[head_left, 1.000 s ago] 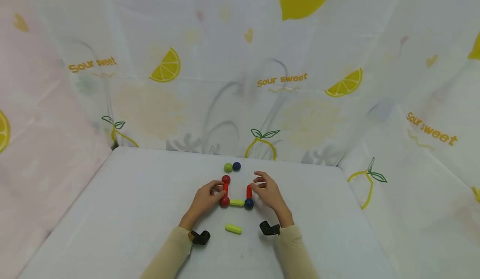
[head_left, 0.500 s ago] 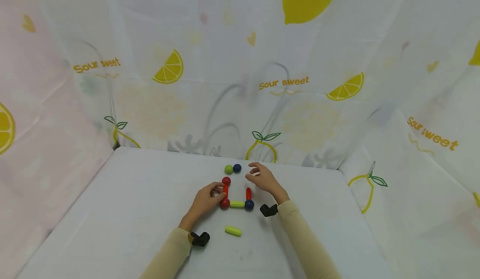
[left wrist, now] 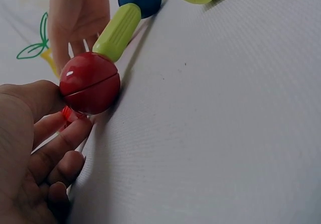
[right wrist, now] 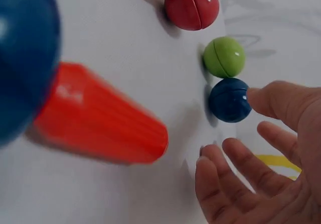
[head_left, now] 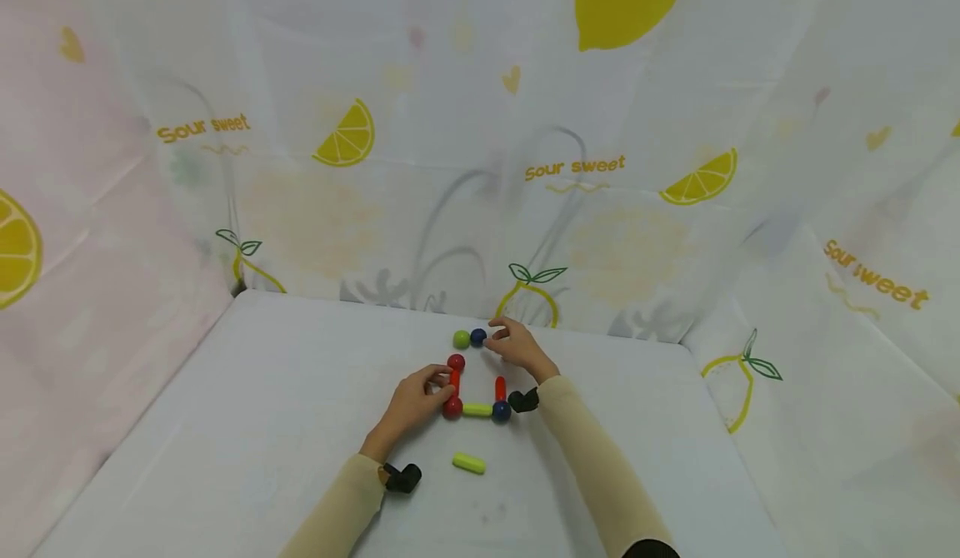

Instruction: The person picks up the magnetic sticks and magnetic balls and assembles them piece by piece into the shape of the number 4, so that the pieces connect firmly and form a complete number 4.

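Note:
My left hand (head_left: 411,398) pinches a red rod (head_left: 454,383) that has a red ball (head_left: 452,408) at its near end and another red ball (head_left: 456,363) at its far end. From the near red ball a yellow-green rod (head_left: 477,410) runs right to a blue ball (head_left: 501,411). A second red rod (right wrist: 105,118) points away from that blue ball, its far end free. My right hand (head_left: 519,351) is at the back beside a loose blue ball (right wrist: 229,100), fingers spread and thumb at its edge; whether it touches cannot be told. A green ball (right wrist: 224,57) sits against it.
One loose yellow-green rod (head_left: 468,463) lies on the white table (head_left: 322,350) nearer the body. A lemon-printed cloth (head_left: 420,208) hangs along the table's back edge, close behind the two loose balls.
My right hand has left the free-ended red rod and moved away and leftward to the loose blue ball. My left hand keeps its grip on the other red rod.

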`<state>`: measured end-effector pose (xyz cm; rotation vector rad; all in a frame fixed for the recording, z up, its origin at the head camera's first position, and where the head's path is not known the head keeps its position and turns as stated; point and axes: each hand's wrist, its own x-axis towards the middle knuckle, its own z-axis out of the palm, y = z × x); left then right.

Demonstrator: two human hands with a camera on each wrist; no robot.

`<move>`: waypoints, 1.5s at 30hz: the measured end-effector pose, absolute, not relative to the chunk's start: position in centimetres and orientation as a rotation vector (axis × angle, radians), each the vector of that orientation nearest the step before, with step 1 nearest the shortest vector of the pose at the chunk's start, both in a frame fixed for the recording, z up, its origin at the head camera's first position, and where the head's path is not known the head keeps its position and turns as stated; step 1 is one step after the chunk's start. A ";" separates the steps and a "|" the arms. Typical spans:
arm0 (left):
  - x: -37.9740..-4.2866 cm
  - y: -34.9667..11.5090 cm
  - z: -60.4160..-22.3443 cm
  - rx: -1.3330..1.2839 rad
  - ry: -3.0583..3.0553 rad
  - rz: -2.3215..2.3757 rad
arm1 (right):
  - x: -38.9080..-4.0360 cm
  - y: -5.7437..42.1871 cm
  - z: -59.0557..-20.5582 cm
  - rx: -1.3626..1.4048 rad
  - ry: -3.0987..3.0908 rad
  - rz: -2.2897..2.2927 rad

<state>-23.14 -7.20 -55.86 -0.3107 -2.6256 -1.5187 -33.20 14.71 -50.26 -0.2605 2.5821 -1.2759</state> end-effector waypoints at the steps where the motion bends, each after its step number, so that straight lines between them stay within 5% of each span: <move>1: -23.2 -7.2 -55.9 -0.312 -2.623 -1.518 | -33.3 14.6 -50.3 -0.240 2.570 -1.295; 28: -23.4 -7.1 -56.2 -0.296 -2.643 -1.498 | -33.5 14.3 -51.5 -0.158 2.541 -1.402; 45: -23.2 -7.0 -56.0 -0.293 -2.621 -1.505 | -29.6 17.5 -51.1 -0.221 2.549 -1.332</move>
